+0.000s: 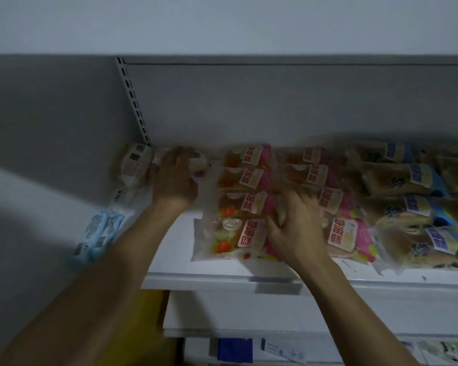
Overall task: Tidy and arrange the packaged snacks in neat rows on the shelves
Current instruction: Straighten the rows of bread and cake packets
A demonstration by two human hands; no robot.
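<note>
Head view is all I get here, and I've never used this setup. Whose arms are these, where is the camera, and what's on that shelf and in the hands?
There is no machine: a person wears one camera on the head, looking forward and down, so both bare arms reach in from the bottom.

The white shelf carries rows of bagged buns: pink-labelled packs in the middle, blue-labelled packs to the right, and light blue packs at the far left edge.

The left hand reaches to the back and curls round a pale pack there. The right hand lies on the front pink packs; blur hides whether it grips one.
</note>
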